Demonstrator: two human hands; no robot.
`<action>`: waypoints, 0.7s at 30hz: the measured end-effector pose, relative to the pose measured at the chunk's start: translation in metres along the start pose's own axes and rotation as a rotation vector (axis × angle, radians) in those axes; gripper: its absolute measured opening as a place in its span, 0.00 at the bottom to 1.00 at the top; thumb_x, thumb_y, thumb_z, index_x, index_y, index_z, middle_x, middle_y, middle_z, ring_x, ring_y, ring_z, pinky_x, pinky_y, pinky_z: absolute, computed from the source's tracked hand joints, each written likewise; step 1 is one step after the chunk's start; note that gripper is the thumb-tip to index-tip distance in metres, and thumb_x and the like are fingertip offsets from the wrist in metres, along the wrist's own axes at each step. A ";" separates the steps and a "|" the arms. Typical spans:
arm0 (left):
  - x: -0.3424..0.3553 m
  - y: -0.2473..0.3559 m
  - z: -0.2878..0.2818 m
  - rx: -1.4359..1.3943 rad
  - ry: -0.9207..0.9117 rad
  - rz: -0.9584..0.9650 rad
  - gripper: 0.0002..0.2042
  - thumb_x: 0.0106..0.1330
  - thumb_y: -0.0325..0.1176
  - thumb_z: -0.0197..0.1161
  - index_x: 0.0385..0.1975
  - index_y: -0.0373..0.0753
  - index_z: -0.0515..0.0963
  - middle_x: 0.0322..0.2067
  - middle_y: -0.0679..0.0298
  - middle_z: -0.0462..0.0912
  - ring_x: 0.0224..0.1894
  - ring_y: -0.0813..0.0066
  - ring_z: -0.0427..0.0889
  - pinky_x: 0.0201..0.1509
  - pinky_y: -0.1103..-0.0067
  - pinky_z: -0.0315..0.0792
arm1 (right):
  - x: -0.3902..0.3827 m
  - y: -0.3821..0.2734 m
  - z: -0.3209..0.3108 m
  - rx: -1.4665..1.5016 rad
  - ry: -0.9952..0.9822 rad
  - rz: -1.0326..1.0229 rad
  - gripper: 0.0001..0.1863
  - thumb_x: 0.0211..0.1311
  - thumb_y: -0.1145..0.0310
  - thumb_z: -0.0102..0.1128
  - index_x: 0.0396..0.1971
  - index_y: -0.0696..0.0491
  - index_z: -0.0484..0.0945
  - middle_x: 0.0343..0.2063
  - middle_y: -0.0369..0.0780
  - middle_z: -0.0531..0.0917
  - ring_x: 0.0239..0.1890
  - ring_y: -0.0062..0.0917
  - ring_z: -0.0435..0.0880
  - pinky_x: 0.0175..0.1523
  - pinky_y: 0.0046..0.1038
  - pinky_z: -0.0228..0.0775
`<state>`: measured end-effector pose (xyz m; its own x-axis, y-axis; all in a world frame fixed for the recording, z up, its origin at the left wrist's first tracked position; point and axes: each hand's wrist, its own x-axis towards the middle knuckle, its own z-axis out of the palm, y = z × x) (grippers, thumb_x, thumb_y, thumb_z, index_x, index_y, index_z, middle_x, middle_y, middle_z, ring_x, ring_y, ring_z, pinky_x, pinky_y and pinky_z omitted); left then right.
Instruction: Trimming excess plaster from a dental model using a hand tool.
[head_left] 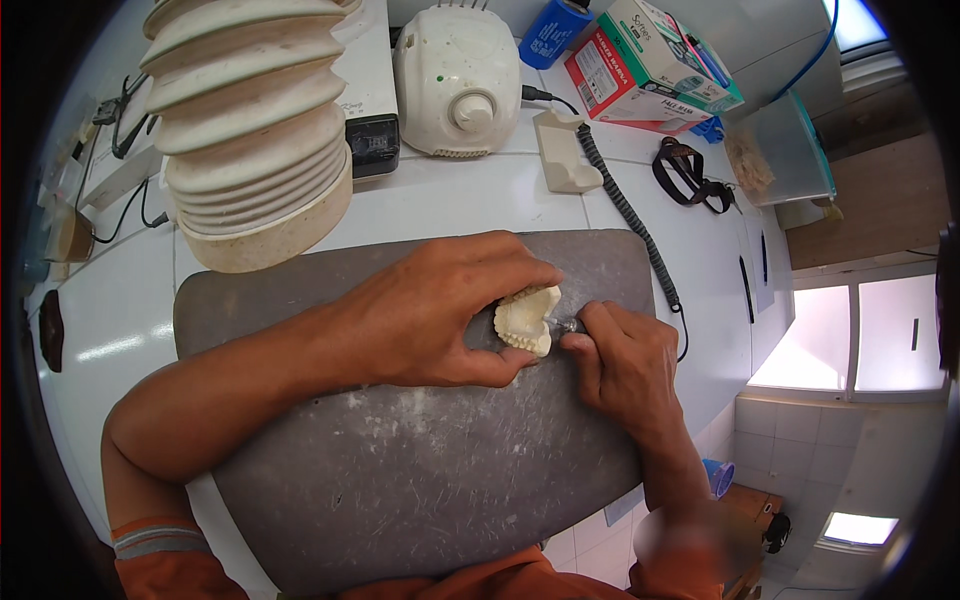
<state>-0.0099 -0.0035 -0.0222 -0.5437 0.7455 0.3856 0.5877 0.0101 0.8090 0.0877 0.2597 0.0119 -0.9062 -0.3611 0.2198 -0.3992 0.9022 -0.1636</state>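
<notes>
My left hand (435,315) grips a cream plaster dental cast (527,320) with a row of moulded teeth, holding it just above a grey dusty work mat (420,470). My right hand (620,360) is closed around a slim metal handpiece (563,324), whose tip touches the right side of the cast. Most of the handpiece is hidden in my fingers. A black coiled cord (630,215) runs from near my right hand up to the back of the bench.
A cream ribbed suction hose (250,130) stands at the back left. Behind the mat sit a white motor unit with a knob (458,85), a beige handpiece rest (563,150), cardboard boxes (640,65), a black strap (690,175) and a clear plastic container (785,150). White bench top surrounds the mat.
</notes>
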 end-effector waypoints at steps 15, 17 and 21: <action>0.001 0.000 0.000 0.015 -0.008 -0.003 0.36 0.59 0.37 0.86 0.69 0.36 0.82 0.58 0.52 0.88 0.60 0.53 0.90 0.64 0.64 0.84 | -0.002 -0.002 0.001 -0.026 0.011 0.054 0.20 0.81 0.49 0.67 0.35 0.51 0.81 0.25 0.39 0.81 0.23 0.37 0.83 0.29 0.39 0.73; 0.001 0.000 0.000 0.009 -0.007 -0.002 0.36 0.59 0.37 0.87 0.69 0.36 0.82 0.58 0.52 0.88 0.60 0.53 0.90 0.65 0.64 0.84 | -0.001 -0.002 0.000 -0.024 0.012 0.056 0.20 0.81 0.49 0.67 0.35 0.51 0.81 0.25 0.39 0.81 0.23 0.37 0.83 0.29 0.39 0.73; 0.000 0.000 -0.001 0.011 -0.005 -0.004 0.35 0.59 0.37 0.87 0.68 0.36 0.83 0.58 0.52 0.88 0.60 0.53 0.90 0.64 0.63 0.84 | 0.000 -0.003 -0.001 -0.027 -0.008 0.048 0.20 0.81 0.49 0.67 0.35 0.51 0.80 0.24 0.39 0.80 0.22 0.37 0.83 0.28 0.39 0.72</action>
<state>-0.0103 -0.0038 -0.0216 -0.5434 0.7484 0.3802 0.5921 0.0207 0.8056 0.0890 0.2573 0.0130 -0.9252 -0.3193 0.2050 -0.3517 0.9245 -0.1472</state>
